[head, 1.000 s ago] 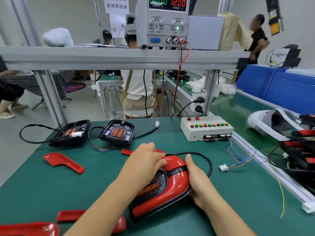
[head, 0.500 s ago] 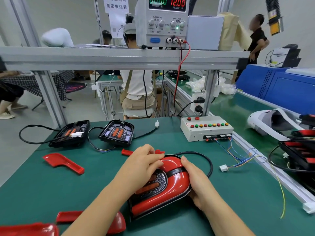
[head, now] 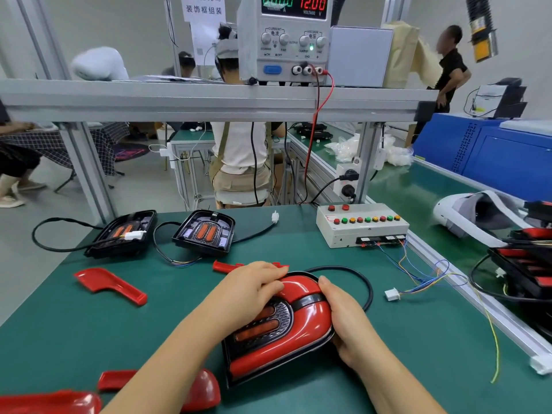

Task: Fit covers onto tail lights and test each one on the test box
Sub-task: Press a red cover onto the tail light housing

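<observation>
**A:** What differs from a second ago?

**B:** Very little. Your left hand (head: 251, 289) and right hand (head: 346, 321) stay on the black-based tail light with orange strips (head: 268, 327). It sits where it did on the green tabletop (head: 89, 333), towards the near edge and well apart from the grey metal test box with coloured buttons (head: 361, 231). Your right thumb (head: 324, 283) has crept slightly closer to your left fingers (head: 273, 282).

**A:** And how does the light lie to my fingers?

**B:** The glossy red plastic cover (head: 313, 315) sits on the light. Your left fingers lie released across its rounded far end, pressing down, with your palm over the lens. Your right hand clasps the right rim. Its thumb is on top, just beside your left fingertips, and the other fingers are tucked under the edge, out of sight.
</observation>
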